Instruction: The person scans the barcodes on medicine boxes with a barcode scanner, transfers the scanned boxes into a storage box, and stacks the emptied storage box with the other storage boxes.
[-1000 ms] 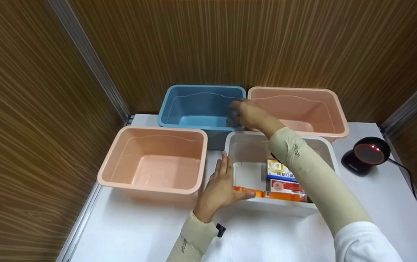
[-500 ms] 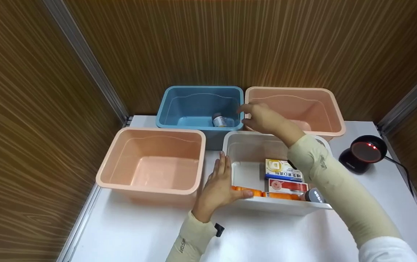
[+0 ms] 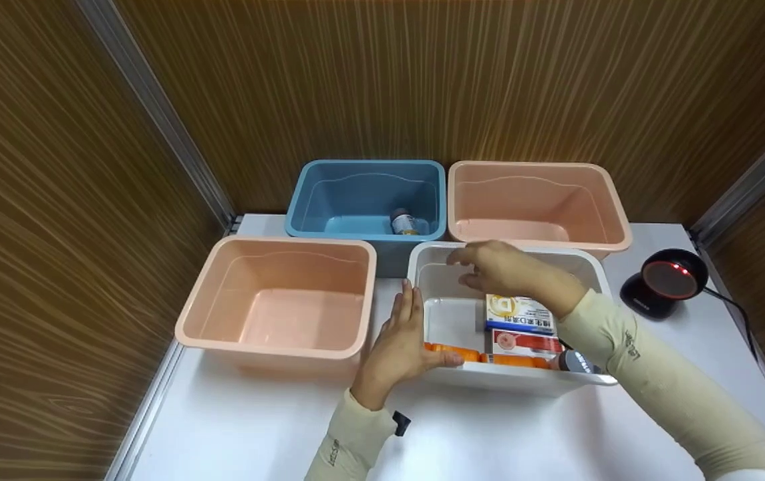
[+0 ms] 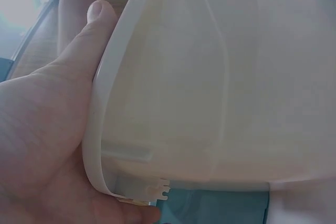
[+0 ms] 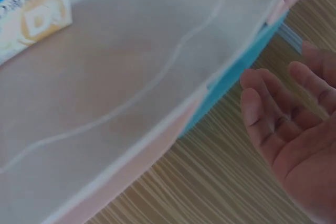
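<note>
My left hand [image 3: 397,351] rests against the left front corner of the white bin [image 3: 522,382], fingers straight along its outer side and thumb over the front rim. Above the back of that bin hovers my right hand [image 3: 502,270], with nothing in its loosely bent fingers. Inside the white bin lie a white and blue box marked D [image 3: 519,314], a red and white box [image 3: 526,343], orange bottles [image 3: 516,360] along the front wall and a dark-capped bottle [image 3: 574,361]. A small pill bottle [image 3: 403,222] lies in the blue bin [image 3: 365,237].
A pink bin [image 3: 275,344] stands on the left, and another pink bin [image 3: 539,166] at the back right. At the right is a black scanner on a stand [image 3: 666,280] with a cable. Wood-patterned panels [image 3: 382,80] enclose the table.
The right hand has let go of the pill bottle in the blue bin. It has then drawn back right and toward me, over the white bin. The left hand has stayed put.
</note>
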Demonstrator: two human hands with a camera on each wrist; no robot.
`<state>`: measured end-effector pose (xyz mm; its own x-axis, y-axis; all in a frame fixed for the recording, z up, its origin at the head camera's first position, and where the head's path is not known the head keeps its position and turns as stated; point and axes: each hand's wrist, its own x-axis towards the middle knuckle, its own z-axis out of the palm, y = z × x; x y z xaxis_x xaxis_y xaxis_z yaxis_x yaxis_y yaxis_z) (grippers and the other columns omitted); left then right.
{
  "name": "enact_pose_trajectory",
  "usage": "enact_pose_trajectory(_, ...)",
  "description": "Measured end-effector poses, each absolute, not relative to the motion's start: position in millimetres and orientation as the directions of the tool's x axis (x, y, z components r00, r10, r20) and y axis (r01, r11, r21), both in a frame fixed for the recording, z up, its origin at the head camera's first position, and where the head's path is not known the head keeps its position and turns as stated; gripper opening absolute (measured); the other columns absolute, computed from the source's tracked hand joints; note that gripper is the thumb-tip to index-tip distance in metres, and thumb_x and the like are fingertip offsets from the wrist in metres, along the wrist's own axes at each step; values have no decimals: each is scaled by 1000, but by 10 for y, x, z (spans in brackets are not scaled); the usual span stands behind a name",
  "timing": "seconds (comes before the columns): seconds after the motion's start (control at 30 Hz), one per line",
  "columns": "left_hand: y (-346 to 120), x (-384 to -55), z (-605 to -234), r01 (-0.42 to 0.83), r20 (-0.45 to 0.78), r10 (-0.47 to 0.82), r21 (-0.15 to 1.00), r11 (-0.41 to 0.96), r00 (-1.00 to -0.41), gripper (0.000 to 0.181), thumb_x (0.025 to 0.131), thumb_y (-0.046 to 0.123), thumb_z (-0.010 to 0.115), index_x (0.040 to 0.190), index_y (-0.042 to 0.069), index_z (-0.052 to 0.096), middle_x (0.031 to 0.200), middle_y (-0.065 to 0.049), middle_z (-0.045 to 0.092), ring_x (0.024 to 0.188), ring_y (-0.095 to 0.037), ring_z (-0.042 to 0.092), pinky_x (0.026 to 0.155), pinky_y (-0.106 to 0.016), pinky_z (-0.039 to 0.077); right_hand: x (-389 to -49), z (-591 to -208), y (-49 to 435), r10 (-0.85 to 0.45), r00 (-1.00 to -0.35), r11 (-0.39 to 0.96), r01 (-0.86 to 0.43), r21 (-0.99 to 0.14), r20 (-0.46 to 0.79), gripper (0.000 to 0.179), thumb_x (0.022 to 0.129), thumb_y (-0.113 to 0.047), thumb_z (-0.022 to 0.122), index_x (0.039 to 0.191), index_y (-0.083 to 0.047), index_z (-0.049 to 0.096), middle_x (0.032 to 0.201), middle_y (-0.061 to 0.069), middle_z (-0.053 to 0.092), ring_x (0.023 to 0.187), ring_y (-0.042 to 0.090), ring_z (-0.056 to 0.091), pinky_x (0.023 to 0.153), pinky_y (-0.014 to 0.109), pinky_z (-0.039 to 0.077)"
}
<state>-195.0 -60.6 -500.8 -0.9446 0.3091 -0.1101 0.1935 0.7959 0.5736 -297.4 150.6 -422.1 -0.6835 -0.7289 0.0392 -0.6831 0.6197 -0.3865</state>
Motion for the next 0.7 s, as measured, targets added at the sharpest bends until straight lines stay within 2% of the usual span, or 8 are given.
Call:
enact_pose_trajectory(0.17,-627,-1958,-5014,207,-98,319,577,790,-943,141,66,77,76,162,4,1,168,-10,-13,153,-29,2,117,-46,25,-2919,-4490,1467,-770,-634,609,-697,-378,-71,34,87,-10,80,120,-5,72,114,13,72,99,31,70,86,46,57)
enact_pose_trajectory(0.27,-638,-1961,-5021,196,-107,314,583,788,-943,142,66,77,76,162,5,0,168,-8,-14,153,-28,2,117,-46,25,-2886,-4641,1376,-752,-605,655,-644,-394,-261,40,87,-18,81,125,-10,71,120,13,70,106,32,68,86,47,57)
enact_pose_trajectory(0.37,-644,-1960,-5025,195,-105,312,585,787,-944,141,65,78,74,162,5,1,168,-9,-14,153,-28,1,117,-47,25,-2869,-4787,1257,-717,-533,695,-599,-398,-450,47,90,-23,79,133,-10,66,126,18,67,111,35,65,90,50,55)
enact_pose_trajectory(0.43,-645,-1957,-5026,201,-97,315,588,784,-944,141,66,79,74,162,3,3,168,-10,-13,153,-28,1,117,-48,25,-2869,-4883,1184,-700,-476,705,-581,-407,-533,52,91,-23,77,139,-9,61,129,22,64,114,37,63,95,52,51)
enact_pose_trajectory(0.53,-643,-1951,-5026,213,-82,322,593,777,-943,140,66,79,73,162,2,5,168,-11,-12,153,-28,1,117,-49,26,-2875,-5022,1095,-685,-403,710,-557,-431,-607,61,92,-20,74,147,-8,52,128,22,64,114,35,62,99,51,48)
enact_pose_trajectory(0.6,-642,-1948,-5026,221,-76,328,594,773,-942,140,66,80,72,161,2,5,168,-11,-12,153,-28,0,117,-49,25,-2876,-5104,1051,-679,-361,708,-554,-439,-639,64,93,-18,73,151,-11,47,126,18,63,111,31,61,101,48,47)
enact_pose_trajectory(0.7,-644,-1944,-5023,227,-74,332,591,774,-940,141,66,81,71,161,3,3,168,-11,-12,153,-26,-2,117,-50,25,-2879,-5198,1001,-681,-311,689,-577,-438,-663,70,94,-19,72,156,-13,39,133,13,58,112,27,55,107,47,41)
